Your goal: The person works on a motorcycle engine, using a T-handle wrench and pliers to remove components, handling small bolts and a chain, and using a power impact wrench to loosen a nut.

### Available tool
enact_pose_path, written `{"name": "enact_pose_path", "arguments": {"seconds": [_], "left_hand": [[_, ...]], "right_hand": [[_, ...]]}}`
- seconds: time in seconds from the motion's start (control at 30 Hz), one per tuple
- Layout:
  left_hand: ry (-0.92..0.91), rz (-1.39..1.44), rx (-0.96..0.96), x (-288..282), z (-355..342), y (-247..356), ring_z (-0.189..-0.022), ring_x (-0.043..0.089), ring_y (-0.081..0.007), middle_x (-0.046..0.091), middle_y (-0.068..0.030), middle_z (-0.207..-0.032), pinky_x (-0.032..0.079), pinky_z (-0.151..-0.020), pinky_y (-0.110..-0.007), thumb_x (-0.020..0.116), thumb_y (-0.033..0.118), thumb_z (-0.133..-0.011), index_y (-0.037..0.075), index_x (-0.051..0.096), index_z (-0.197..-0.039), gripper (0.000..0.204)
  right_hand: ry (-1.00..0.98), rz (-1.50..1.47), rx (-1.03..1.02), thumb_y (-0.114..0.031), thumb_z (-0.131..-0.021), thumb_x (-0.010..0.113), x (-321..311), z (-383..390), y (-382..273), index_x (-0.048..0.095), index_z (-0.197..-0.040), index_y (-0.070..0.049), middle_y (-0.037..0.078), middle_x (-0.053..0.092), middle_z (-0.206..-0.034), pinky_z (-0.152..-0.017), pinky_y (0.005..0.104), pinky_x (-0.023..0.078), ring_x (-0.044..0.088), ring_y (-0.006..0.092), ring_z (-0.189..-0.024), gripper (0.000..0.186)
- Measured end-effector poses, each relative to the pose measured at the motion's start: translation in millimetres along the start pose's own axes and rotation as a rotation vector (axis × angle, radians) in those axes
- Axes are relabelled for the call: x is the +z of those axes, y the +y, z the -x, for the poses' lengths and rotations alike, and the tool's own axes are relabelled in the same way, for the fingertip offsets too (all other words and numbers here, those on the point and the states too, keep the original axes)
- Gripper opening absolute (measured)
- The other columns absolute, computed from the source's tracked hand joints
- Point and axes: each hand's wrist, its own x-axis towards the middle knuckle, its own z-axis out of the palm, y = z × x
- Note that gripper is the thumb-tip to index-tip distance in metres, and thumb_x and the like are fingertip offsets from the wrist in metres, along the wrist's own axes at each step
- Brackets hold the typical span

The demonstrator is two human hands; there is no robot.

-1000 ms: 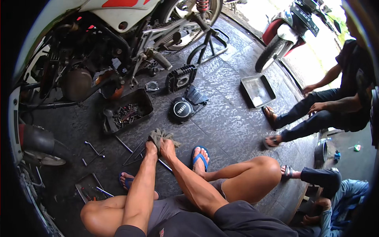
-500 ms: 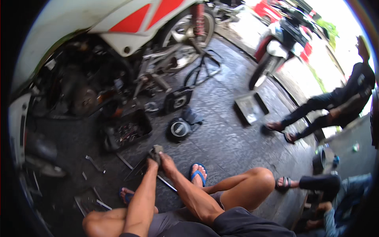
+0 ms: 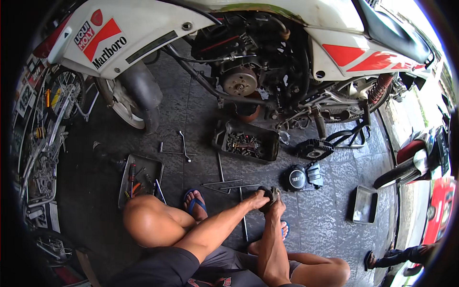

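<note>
Above the floor in front of me, my left hand and my right hand are close together, fingers closed round a crumpled, dirty greyish rag. Whether anything is wrapped inside the rag cannot be seen. Just beyond the hands and to the right, a black engine side cover with a round silver badge lies on the floor. T-handled wrenches lie beside and under my left forearm. Farther off stands a black bin full of small bolts and parts.
A white and red motorcycle with its engine exposed stands across the far side. A tool tray with screwdrivers and pliers sits left; a shallow metal tray lies right. Another person's leg and a second motorcycle are far right.
My view has swung left, bringing the whole motorcycle and the tool tray into sight. Both hands still hold the rag.
</note>
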Motion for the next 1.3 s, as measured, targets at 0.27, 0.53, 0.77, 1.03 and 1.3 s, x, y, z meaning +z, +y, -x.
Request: {"name": "enact_pose_path", "arguments": {"seconds": [0.27,0.53,0.77,1.03,1.3], "left_hand": [[-0.088,1.051,-0.449,-12.1,-2.2,11.1,-0.089,0.065,-0.0161,0.069,-0.0034,-0.099,0.051,-0.073,-0.031,0.053,0.025,-0.093,0.012,0.069,-0.108,0.026],[0.255,0.456,-0.141,21.7,-72.0,-123.0,-0.096,0.066,-0.0252,0.066,-0.0202,-0.106,0.053,-0.077,-0.040,0.059,0.028,-0.086,-0.008,0.062,-0.113,0.045],[0.087,0.986,-0.414,-19.5,6.5,22.0,-0.101,0.062,-0.0253,0.065,-0.0129,-0.107,0.051,-0.081,-0.044,0.065,0.055,-0.086,-0.003,0.061,-0.112,0.063],[0.245,0.682,-0.356,-15.3,11.3,8.0,-0.104,0.063,-0.0286,0.061,-0.0257,-0.116,0.053,-0.085,-0.040,0.062,0.052,-0.089,-0.012,0.048,-0.126,0.075],[0.201,0.848,-0.390,-12.0,12.2,-7.3,-0.109,0.061,-0.0271,0.062,-0.0191,-0.121,0.051,-0.086,-0.039,0.054,0.046,-0.093,-0.004,0.057,-0.125,0.059]], "right_hand": [[-0.211,0.225,-0.087,-0.021,-0.095,0.060,-3.8,-2.6,-32.0,0.065,-0.098,0.002,0.006,0.065,-0.084,-0.065,0.0279,0.050,0.060,0.0142,-0.071,0.024],[-0.150,0.470,-0.209,-0.022,-0.091,0.067,41.3,23.9,-29.3,0.064,-0.085,-0.002,-0.001,0.055,-0.068,-0.051,0.0252,0.036,0.047,0.0080,-0.057,0.021],[-0.137,0.179,-0.101,-0.028,-0.094,0.060,21.7,19.7,-66.7,0.069,-0.101,-0.004,0.001,0.063,-0.077,-0.053,0.0234,0.038,0.054,0.0114,-0.061,0.026],[-0.238,0.402,0.086,-0.013,-0.091,0.065,31.7,28.4,-26.5,0.066,-0.091,0.002,0.006,0.066,-0.079,-0.059,0.0263,0.047,0.061,0.0137,-0.066,0.015],[-0.193,0.521,0.015,-0.024,-0.093,0.063,23.8,22.7,-1.1,0.062,-0.111,-0.006,0.004,0.065,-0.095,-0.068,0.0339,0.051,0.059,0.0158,-0.084,0.025]]}}
